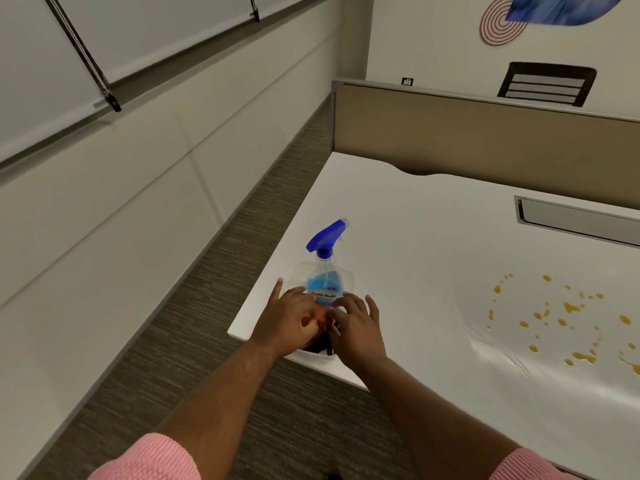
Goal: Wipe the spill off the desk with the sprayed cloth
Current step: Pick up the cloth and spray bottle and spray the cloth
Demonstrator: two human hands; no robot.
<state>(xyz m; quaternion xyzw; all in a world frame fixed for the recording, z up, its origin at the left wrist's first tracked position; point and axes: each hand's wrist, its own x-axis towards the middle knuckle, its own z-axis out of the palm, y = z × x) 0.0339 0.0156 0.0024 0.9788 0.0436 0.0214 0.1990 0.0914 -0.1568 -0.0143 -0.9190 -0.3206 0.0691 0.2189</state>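
Head view, looking down at the near left corner of the white desk (433,237). I see both hands together at that corner, just in front of the spray bottle (323,271), which stands upright with a blue trigger head and blue liquid inside. My left hand (289,322) has its fingers curled inward with the forefinger stretched out toward the desk edge; my right hand (356,325) lies with fingers spread and slightly bent. Between and beneath them sits a dark bundle, apparently the cloth (320,344), with a reddish patch showing at the fingertips; I cannot tell whether either hand actually grips it. The spill (561,320), a scatter of orange drops, lies on the desk well apart to the right, untouched. Pink sleeves (152,459) show at the bottom edge. A tan partition (485,133) backs the desk.
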